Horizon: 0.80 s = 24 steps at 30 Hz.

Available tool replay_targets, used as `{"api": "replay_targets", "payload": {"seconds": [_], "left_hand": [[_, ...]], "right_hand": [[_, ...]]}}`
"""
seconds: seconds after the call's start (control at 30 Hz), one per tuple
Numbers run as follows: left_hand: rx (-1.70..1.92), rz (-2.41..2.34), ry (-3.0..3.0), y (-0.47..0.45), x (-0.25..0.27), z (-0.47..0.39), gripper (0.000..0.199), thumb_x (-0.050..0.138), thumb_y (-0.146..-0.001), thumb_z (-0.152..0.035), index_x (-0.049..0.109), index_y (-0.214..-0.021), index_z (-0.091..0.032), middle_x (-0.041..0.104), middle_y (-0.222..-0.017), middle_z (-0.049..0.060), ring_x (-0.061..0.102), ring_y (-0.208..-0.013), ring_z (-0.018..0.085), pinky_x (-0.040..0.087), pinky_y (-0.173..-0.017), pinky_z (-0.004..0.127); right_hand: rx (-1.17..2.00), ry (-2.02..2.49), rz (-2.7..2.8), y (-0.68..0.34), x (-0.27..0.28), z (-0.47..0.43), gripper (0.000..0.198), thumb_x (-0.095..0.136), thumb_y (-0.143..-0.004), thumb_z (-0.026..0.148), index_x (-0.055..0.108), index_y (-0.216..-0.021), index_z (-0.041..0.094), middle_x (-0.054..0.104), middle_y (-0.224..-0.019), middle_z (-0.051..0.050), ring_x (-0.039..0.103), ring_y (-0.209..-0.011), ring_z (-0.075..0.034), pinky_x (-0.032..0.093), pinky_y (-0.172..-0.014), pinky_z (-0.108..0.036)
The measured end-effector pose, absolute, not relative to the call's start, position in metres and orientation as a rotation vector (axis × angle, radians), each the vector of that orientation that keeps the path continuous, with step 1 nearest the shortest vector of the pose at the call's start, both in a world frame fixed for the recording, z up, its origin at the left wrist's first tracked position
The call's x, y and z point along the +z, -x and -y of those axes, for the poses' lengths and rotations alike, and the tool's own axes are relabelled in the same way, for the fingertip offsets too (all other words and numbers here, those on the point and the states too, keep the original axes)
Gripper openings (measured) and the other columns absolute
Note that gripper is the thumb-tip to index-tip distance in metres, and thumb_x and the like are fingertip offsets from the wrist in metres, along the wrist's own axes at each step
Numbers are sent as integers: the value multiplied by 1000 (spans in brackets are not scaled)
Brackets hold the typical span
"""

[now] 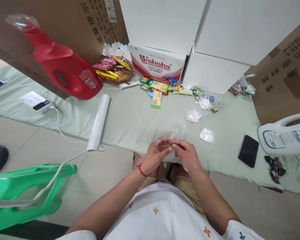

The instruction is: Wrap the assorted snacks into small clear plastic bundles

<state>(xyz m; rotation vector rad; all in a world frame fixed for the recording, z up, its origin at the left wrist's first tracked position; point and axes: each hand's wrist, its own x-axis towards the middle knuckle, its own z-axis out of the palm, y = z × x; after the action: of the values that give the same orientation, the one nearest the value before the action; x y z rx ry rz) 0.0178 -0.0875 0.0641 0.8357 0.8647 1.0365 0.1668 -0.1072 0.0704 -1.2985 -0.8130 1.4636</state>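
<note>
My left hand [158, 154] and my right hand [186, 154] meet at the table's front edge, above my lap. Between their fingertips they pinch a clear plastic bag [179, 132], whose thin film stands up beyond the fingers. Part of the bag is hidden behind the hands. Just past them lie a crumpled clear bag [193, 115] and a flat folded clear packet [207, 135]. Farther back is a heap of wrapped snacks [158, 87] in green, yellow and red. A clear bag with small snack packs [208, 102] sits to its right.
A red jug [65, 71], a basket of snacks [115, 75] and a white roll [98, 122] are on the left. A Wahaha carton [157, 63] stands behind. On the right are a black phone [249, 151], keys [275, 169] and a white jug [286, 135]. A cable [58, 178] crosses a green stool [27, 186].
</note>
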Motion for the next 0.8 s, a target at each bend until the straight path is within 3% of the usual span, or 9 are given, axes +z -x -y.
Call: {"api": "replay_targets", "payload": {"seconds": [0.23, 0.37, 0.47, 0.53, 0.67, 0.8], "left_hand": [[1049, -1051, -885, -19, 56, 81, 29, 80, -76, -43, 70, -76, -17, 64, -70, 0, 56, -69, 13, 46, -72, 27], [1086, -1038, -760, -13, 59, 76, 25, 76, -78, -39, 62, -74, -19, 57, -68, -3, 49, -66, 10, 40, -65, 23], [1086, -996, -643, -6, 62, 72, 25, 76, -75, -37, 58, -76, -20, 53, -69, -4, 47, -63, 10, 39, -62, 23], [1089, -988, -605, -2, 63, 69, 27, 77, -74, -37, 57, -77, -20, 51, -70, -4, 47, -63, 10, 40, -61, 23], [1107, -1009, -610, 1, 59, 62, 32, 81, -73, -39, 57, -79, -20, 46, -67, -6, 41, -56, 8, 42, -60, 23], [1115, -1118, -702, 6, 45, 51, 36, 79, -74, -46, 55, -80, -20, 45, -63, -7, 40, -54, 8, 37, -55, 21]], "right_hand": [[1494, 1314, 791, -168, 70, 108, 31, 79, -73, 48, 75, -88, 21, 58, -68, 3, 31, -49, -7, 24, -46, -24], [1206, 1423, 791, -194, 68, 98, 31, 76, -76, 47, 74, -93, 21, 58, -71, 2, 33, -52, -9, 25, -47, -24], [1040, 1500, 723, -220, 63, 87, 42, 74, -77, 54, 71, -106, 23, 67, -89, -1, 36, -55, -9, 26, -47, -24], [1151, 1514, 698, -228, 58, 84, 52, 73, -77, 60, 69, -114, 25, 70, -102, -3, 38, -55, -9, 25, -45, -24], [1487, 1477, 763, -225, 48, 90, 49, 80, -70, 60, 73, -96, 20, 66, -75, 1, 30, -48, -6, 17, -44, -23], [1488, 1450, 679, -220, 44, 94, 46, 87, -62, 56, 71, -80, 18, 58, -62, 4, 26, -45, -5, 13, -43, -24]]}}
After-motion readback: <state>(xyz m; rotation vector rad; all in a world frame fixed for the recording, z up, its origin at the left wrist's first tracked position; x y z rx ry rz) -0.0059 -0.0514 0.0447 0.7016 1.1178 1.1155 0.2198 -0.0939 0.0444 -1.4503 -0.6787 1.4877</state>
